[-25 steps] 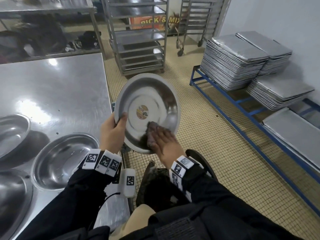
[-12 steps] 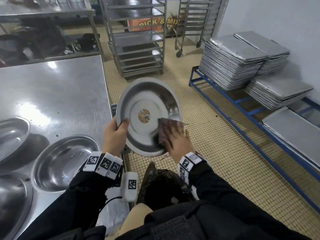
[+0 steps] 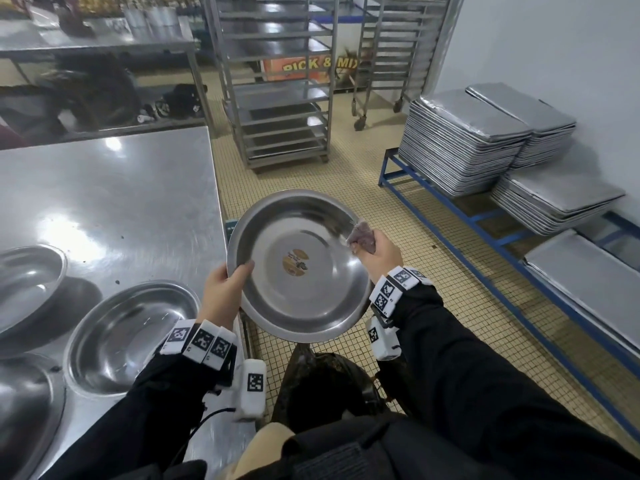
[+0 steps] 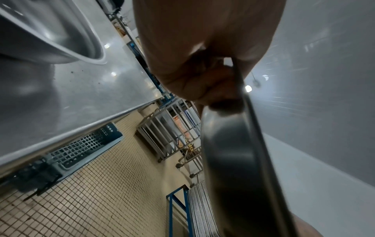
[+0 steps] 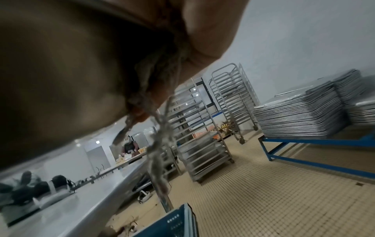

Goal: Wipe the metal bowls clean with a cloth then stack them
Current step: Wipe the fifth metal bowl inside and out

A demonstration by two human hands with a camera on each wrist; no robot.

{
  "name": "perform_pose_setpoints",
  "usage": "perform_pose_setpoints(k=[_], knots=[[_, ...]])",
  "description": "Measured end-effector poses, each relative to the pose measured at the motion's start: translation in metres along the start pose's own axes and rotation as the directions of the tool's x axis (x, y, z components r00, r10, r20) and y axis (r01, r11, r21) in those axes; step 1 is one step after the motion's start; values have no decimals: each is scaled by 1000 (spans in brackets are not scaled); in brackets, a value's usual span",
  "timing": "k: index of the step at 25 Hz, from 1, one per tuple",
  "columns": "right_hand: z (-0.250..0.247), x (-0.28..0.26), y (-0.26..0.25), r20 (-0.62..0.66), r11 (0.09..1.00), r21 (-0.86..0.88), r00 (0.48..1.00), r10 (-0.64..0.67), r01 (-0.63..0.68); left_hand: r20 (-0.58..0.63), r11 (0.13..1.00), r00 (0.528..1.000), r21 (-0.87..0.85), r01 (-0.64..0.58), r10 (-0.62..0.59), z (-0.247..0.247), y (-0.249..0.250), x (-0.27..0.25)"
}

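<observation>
Because its inside must face the wiping hand, the round shiny metal bowl with a paper label at its centre [image 3: 301, 268] is held tilted up over the tiled floor, just off the edge of the steel table [image 3: 114, 202]. The left hand [image 3: 221, 292] pinches its near-left rim, thumb inside. At the bowl's far-right rim the right hand [image 3: 379, 252] clutches a bunched brownish cloth [image 3: 362, 235], seemingly touching the rim. Left of the bowl, three more metal bowls [image 3: 128, 334] lie unstacked on the table.

Left hand [image 3: 221, 292] and right hand [image 3: 379, 254] raised, fingers [image 3: 244, 268] curled.
</observation>
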State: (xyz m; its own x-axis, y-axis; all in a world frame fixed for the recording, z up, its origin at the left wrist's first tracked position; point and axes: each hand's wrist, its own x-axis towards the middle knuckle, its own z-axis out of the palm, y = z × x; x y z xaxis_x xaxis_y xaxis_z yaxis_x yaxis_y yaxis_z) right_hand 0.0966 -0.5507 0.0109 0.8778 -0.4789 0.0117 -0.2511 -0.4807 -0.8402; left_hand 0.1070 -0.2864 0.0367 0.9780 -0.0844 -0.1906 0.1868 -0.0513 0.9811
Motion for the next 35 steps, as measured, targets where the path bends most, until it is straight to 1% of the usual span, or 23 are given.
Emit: perform_pose_setpoints(k=[2, 4, 6, 7, 9, 12, 14, 15, 16, 18, 19, 20, 21, 22, 23, 24, 25, 27, 28, 30, 32, 33, 35], knots=[[8, -4, -8, -80, 993, 104, 995, 60, -52, 18, 994, 994, -4, -111, 111, -4, 1, 2], [20, -10, -19, -132, 947, 289, 974, 182, -137, 110, 982, 977, 32, -185, 180, -1, 1, -1], [35, -18, -32, -115, 878, 438, 957, 267, -193, 161, 985, 975, 44, -165, 156, 6, -2, -3], [41, -22, -36, -103, 861, 471, 957, 271, -193, 155, 990, 979, 27, -140, 134, 12, -3, -6], [50, -29, -45, -77, 858, 486, 970, 230, -165, 94, 993, 989, -37, -113, 116, 21, -2, -9], [52, -36, -44, 79, 869, 457, 982, 173, -190, -70, 991, 996, -120, -64, 56, 16, 2, -1], [50, -39, -36, 184, 871, 438, 970, 156, -223, -141, 994, 988, -82, -77, 65, 7, 4, 5], [51, -41, -30, 200, 874, 436, 970, 139, -216, -174, 995, 981, -34, -96, 89, 2, 1, 7], [53, -41, -25, 187, 898, 404, 977, 104, -173, -194, 993, 974, 16, -117, 118, -1, 0, 8], [60, -43, -18, 150, 974, 225, 989, -13, -22, -214, 984, 964, 116, -138, 160, -5, -1, 4], [64, -47, -20, 161, 987, 148, 983, -92, 68, -215, 981, 963, 143, -131, 160, -6, -2, 2], [71, -53, -22, 214, 983, 96, 961, -176, 158, -205, 980, 967, 161, -120, 152, -7, -5, 2], [75, -63, -31, 298, 963, 61, 916, -269, 263, -187, 977, 970, 179, -120, 154, -6, -6, 2], [82, -73, -36, 396, 931, 24, 852, -344, 364, -174, 972, 971, 195, -129, 163, -4, -6, 2], [89, -84, -41, 483, 890, -12, 782, -395, 456, -161, 969, 971, 203, -142, 176, -2, -3, 3], [96, -93, -41, 532, 854, -55, 739, -413, 517, -153, 965, 970, 211, -156, 190, 0, 0, 4], [101, -98, -38, 545, 834, -114, 736, -402, 540, -143, 961, 969, 220, -166, 200, 1, 4, 4], [99, -93, -25, 502, 792, -282, 787, -359, 541, -133, 953, 965, 234, -191, 226, 1, 14, 4], [93, -87, -17, 464, 753, -376, 813, -353, 541, -135, 950, 961, 238, -204, 240, 0, 17, 4], [79, -69, -3, 396, 699, -498, 852, -343, 513, -139, 946, 956, 239, -220, 258, -2, 20, 3], [73, -56, 3, 374, 701, -535, 876, -304, 471, -144, 953, 959, 218, -210, 245, -1, 18, 2], [77, -57, 0, 380, 715, -521, 877, -295, 466, -151, 959, 961, 200, -199, 231, 2, 18, 1], [95, -74, -14, 396, 778, -412, 862, -316, 475, -156, 959, 961, 203, -196, 229, 9, 18, -1]])
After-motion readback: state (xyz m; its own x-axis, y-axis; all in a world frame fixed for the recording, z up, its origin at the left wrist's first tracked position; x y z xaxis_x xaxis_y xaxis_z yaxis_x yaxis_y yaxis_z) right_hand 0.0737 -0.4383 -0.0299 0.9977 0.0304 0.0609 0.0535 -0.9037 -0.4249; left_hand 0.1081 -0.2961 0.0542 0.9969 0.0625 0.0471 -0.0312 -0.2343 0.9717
